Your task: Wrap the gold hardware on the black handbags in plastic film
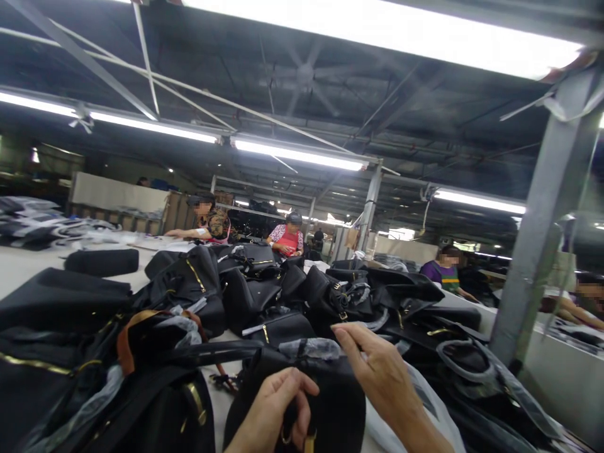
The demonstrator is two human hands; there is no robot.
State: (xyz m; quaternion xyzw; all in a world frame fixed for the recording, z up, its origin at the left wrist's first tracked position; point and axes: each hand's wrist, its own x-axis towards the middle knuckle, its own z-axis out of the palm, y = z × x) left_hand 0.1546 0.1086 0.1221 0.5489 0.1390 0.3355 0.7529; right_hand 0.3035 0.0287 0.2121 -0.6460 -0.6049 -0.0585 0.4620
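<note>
A black handbag (337,402) stands right in front of me, with gold hardware low on its front. Its handle (309,348) is wrapped in clear plastic. My left hand (283,402) is curled at the bag's front, beside a small gold ring; what its fingers pinch, if anything, does not show. My right hand (380,371) is raised over the bag's right side, close to the wrapped handle. Its thumb and fingers are drawn together, and anything between them is too small to make out.
Many black bags (264,289) crowd the table (19,270). A brown strap (125,343) lies left, and a white plastic bag (429,402) right. A grey post (533,226) rises at the right. Co-workers, one in a red apron (289,240), are farther back.
</note>
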